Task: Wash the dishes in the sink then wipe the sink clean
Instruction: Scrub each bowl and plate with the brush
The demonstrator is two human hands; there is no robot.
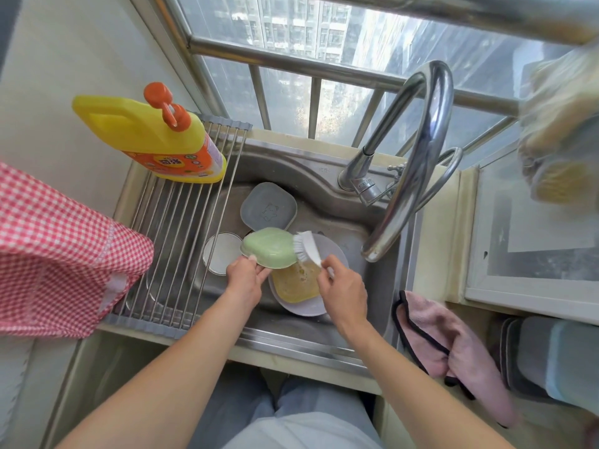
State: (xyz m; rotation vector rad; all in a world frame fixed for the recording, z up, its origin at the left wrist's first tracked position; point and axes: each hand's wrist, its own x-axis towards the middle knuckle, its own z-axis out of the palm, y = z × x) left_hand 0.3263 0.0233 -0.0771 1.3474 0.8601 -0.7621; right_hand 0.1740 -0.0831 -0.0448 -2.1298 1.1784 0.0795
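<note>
Two hands work over the steel sink point(324, 176). The left hand point(243, 276) has its grip on the rim of a green dish point(270, 247), held tilted above the basin. The right hand point(343, 291) grips a white brush point(306, 246), its bristles touching the green dish. Below them lies a yellow dish point(293, 283) on a grey plate point(304, 307); a grey square dish point(268, 206) lies behind. A yellow detergent bottle point(152, 137) rests on the drying rack point(175, 241).

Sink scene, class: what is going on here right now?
A person is washing dishes. The left hand holds a green dish over the sink, while the right hand scrubs it with a white brush. A greasy yellow dish on a grey plate, a grey dish and a white bowl wait in the basin.
</note>
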